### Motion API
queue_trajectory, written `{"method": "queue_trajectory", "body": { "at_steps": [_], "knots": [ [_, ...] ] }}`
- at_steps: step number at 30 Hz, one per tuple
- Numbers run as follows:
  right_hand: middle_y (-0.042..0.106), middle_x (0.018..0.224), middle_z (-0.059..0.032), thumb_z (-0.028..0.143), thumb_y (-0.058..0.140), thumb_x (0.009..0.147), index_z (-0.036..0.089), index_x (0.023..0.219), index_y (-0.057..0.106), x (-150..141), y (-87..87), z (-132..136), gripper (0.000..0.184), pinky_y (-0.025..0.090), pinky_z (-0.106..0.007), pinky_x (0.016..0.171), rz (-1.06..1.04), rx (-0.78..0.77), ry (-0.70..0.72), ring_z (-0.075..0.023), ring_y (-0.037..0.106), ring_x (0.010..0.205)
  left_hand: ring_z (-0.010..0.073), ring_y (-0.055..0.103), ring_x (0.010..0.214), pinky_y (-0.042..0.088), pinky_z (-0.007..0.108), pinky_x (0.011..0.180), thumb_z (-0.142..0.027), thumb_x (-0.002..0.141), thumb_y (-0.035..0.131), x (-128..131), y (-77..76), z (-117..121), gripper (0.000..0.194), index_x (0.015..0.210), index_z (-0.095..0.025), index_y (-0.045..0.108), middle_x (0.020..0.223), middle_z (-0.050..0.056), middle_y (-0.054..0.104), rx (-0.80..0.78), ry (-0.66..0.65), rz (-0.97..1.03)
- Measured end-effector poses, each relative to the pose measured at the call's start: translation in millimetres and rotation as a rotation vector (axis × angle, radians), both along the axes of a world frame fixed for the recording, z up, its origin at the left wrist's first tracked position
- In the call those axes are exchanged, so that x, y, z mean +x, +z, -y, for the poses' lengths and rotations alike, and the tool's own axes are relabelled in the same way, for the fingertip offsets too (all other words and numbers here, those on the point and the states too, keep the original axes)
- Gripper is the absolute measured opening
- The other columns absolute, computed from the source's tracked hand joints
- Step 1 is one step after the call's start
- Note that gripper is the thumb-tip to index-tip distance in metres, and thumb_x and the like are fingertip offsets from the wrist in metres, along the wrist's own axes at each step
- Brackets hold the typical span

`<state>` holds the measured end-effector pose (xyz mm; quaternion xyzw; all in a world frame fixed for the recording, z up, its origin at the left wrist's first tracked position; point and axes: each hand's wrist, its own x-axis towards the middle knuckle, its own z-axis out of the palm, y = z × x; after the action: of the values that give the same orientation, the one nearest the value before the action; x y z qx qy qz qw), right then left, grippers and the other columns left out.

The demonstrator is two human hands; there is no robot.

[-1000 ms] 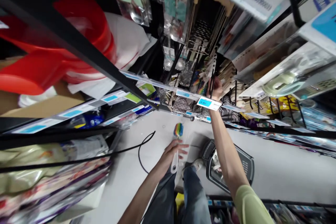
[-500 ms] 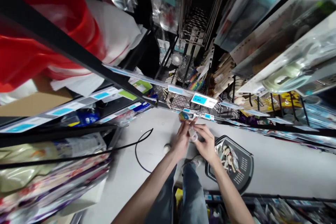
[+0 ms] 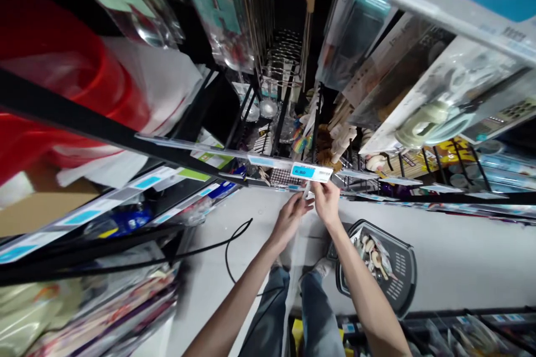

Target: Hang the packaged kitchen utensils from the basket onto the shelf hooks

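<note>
My left hand is closed, its fingers pinching a thin whitish piece just below the shelf edge. What kind of thing the piece is, I cannot make out. Close beside it, my right hand is raised to the shelf edge, right under a price label reading 6.80. The right fingers are bent and pressed together; their tips are partly hidden, and whatever they may hold does not show.
On the floor to the right stands a dark shopping basket with wooden utensils inside. A black cable loops at the left. Packaged kitchen tools hang above, and red plastic goods fill the left shelf.
Both hands were together lower down around a small pale, clear-looking piece. Now they have risen toward the shelf edge, the right hand up under the price label. My view has shifted too.
</note>
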<state>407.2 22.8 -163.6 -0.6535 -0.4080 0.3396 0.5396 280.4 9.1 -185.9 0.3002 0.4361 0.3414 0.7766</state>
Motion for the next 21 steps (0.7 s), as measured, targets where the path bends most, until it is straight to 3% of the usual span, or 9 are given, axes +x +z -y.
{"method": "queue_trajectory", "body": {
  "at_steps": [4,8,14,17,21],
  "knots": [
    [0.065,0.066,-0.0011,0.038,0.058,0.090,0.018,0.072,0.068,1.5,5.8,-22.0,0.028,0.053,-0.029,0.068,0.113,0.065,-0.024,-0.0181,0.061,0.067,0.0286,0.077,0.101,0.060,0.042,0.094,-0.067,0.083,0.072,1.6,8.9,-23.2,0.063,0.121,-0.016,0.065,0.116,0.016,0.078,0.155,-0.021,-0.056],
    [0.074,0.086,-0.0044,0.035,0.057,0.092,0.017,0.091,0.075,0.3,10.0,-35.8,0.025,0.056,-0.031,0.082,0.143,0.168,-0.012,-0.0193,0.068,0.081,0.0265,0.077,0.096,0.061,0.040,0.088,-0.063,0.092,0.063,4.7,12.5,-41.9,0.056,0.123,-0.017,0.065,0.110,0.013,0.079,0.263,-0.078,-0.125],
    [0.078,0.096,-0.0056,0.043,0.058,0.098,0.017,0.099,0.077,14.1,1.6,-78.4,0.033,0.056,-0.030,0.085,0.193,0.142,-0.036,-0.0197,0.071,0.089,0.0291,0.072,0.114,0.056,0.044,0.100,-0.046,0.096,0.063,10.8,4.7,-61.2,0.035,0.121,-0.021,0.066,0.116,0.011,0.078,0.395,-0.056,-0.310],
    [0.079,0.102,-0.0058,0.038,0.055,0.102,0.013,0.106,0.076,24.8,3.4,-124.0,0.033,0.055,-0.027,0.088,0.255,0.083,-0.072,-0.0173,0.071,0.093,0.0282,0.072,0.112,0.057,0.042,0.095,-0.041,0.095,0.064,10.3,6.8,-58.1,0.039,0.129,-0.022,0.059,0.119,0.012,0.077,0.422,-0.067,-0.330],
    [0.077,0.109,-0.0082,0.020,0.044,0.108,0.001,0.117,0.068,27.5,19.8,-169.1,0.031,0.050,-0.018,0.093,0.394,-0.060,-0.068,-0.0085,0.066,0.097,0.0255,0.074,0.103,0.059,0.041,0.088,-0.038,0.095,0.062,0.5,9.4,-32.8,0.053,0.143,-0.023,0.047,0.128,0.014,0.075,0.425,-0.132,-0.344]
  ]
}}
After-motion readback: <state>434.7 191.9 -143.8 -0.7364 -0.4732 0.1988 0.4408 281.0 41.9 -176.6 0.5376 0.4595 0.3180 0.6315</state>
